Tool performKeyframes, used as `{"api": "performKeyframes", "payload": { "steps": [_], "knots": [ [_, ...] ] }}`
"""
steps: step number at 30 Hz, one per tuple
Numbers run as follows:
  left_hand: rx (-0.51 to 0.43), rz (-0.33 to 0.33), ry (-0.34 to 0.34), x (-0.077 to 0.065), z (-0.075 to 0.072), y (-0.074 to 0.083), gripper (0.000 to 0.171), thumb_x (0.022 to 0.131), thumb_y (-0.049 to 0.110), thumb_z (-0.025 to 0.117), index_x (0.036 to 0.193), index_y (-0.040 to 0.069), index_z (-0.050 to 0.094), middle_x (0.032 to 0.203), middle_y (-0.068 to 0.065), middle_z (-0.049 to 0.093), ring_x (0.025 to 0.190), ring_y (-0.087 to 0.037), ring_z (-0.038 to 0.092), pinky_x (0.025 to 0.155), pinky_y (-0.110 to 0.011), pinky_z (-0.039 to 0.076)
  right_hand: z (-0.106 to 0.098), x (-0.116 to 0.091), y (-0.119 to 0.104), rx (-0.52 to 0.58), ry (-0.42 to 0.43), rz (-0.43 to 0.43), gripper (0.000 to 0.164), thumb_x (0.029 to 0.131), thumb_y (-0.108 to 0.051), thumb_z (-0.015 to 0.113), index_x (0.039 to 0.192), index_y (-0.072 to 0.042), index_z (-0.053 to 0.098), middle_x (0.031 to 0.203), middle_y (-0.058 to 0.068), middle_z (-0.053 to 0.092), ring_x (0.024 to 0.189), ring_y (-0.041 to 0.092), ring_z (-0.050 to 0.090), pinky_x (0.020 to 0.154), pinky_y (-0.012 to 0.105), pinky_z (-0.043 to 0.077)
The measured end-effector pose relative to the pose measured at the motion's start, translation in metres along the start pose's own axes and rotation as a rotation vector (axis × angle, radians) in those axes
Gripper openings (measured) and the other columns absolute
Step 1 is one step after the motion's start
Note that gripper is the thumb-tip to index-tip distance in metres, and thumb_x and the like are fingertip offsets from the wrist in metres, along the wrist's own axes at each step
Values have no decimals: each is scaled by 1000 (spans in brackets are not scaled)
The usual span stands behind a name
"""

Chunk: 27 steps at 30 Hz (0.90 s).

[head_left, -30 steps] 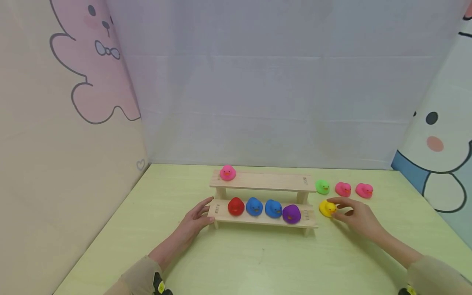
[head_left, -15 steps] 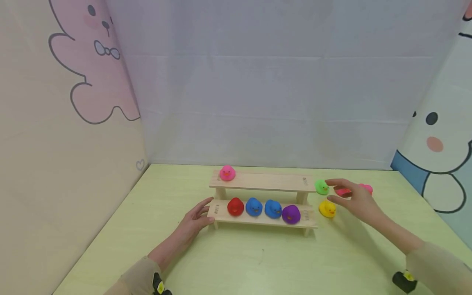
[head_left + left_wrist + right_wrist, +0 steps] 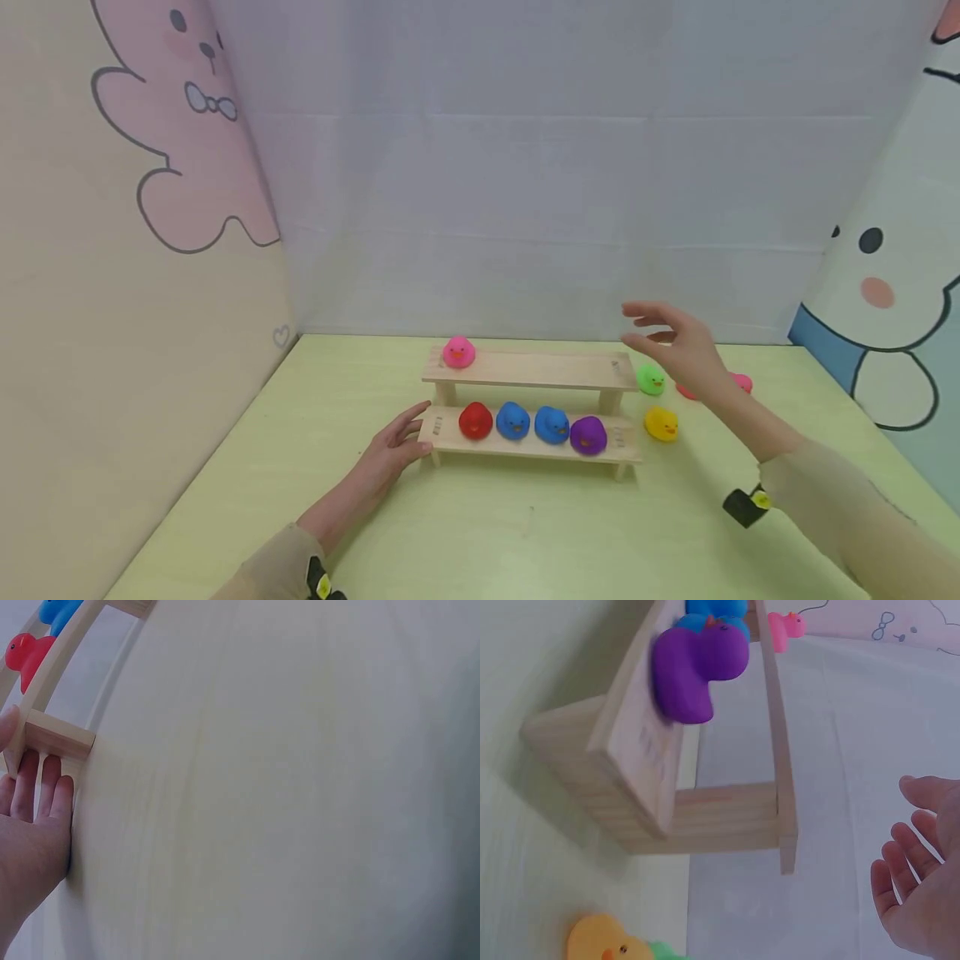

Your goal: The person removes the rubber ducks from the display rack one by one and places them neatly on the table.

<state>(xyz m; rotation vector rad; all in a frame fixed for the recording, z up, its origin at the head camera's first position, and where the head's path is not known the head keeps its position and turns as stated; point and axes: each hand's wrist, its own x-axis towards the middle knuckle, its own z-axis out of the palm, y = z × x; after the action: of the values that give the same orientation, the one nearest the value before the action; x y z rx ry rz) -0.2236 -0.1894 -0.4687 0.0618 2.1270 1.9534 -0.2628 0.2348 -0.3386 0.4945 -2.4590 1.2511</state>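
A two-tier wooden rack stands on the table. Its lower step bears a red rubber duck, two blue ducks and a purple duck; a pink duck sits at the upper step's left end. My left hand holds the lower step's left end, thumb in front, fingers behind; in the left wrist view those fingers reach the end leg. Raised above the rack's right end, my right hand has nothing between its spread thumb and fingers, as the right wrist view also shows.
Right of the rack, a yellow duck and a green duck rest on the table. Two pink ducks behind are partly covered by the right forearm. A pale curtain hangs at the table's back edge.
My right hand has let go of the yellow duck, leaving it on the table, and has risen up and leftward. My left hand stays at the rack's end.
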Motion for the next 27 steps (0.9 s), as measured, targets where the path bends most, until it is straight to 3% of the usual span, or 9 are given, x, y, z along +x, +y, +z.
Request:
{"api": "performKeyframes", "payload": {
  "steps": [2,8,15,20,23,27],
  "knots": [
    [-1,-2,0,0,0,0,68,91,13,66,152,25,38,145,-13,51,126,-21,54,104,-32,39,7,8,-8,20,3,2,44,93,-24,69,134,-15,60,125,-5,65,105,-4,56,84,5,45],
    [-4,-13,2,1,-1,-1,68,91,14,67,151,26,38,144,-12,52,124,-17,56,102,-30,40,33,32,-30,112,2,0,44,93,-25,69,135,-12,59,132,12,64,113,19,59,86,8,46],
    [-9,-8,0,0,-1,-1,68,91,14,67,151,26,39,143,-11,53,124,-18,56,105,-33,40,64,50,-49,250,-4,-22,42,92,-20,70,132,-10,61,130,11,65,114,24,59,86,14,48],
    [-6,-7,-2,-1,-1,0,68,91,13,67,152,25,38,144,-12,52,124,-17,57,104,-32,40,90,56,-60,344,-15,4,42,91,-19,71,130,-10,61,130,10,64,118,33,58,93,31,49],
    [-6,-6,-5,-1,-1,0,68,91,14,67,152,25,38,144,-12,52,122,-15,57,102,-30,41,107,58,-63,363,-26,26,41,91,-19,71,130,-12,61,131,10,64,119,32,58,97,39,49],
    [-9,-9,-9,-1,-1,0,69,91,14,67,152,25,37,143,-12,52,119,-13,58,101,-29,41,128,59,-64,380,-29,34,41,91,-19,71,130,-12,61,131,11,64,115,28,60,96,40,50]
  ]
}}
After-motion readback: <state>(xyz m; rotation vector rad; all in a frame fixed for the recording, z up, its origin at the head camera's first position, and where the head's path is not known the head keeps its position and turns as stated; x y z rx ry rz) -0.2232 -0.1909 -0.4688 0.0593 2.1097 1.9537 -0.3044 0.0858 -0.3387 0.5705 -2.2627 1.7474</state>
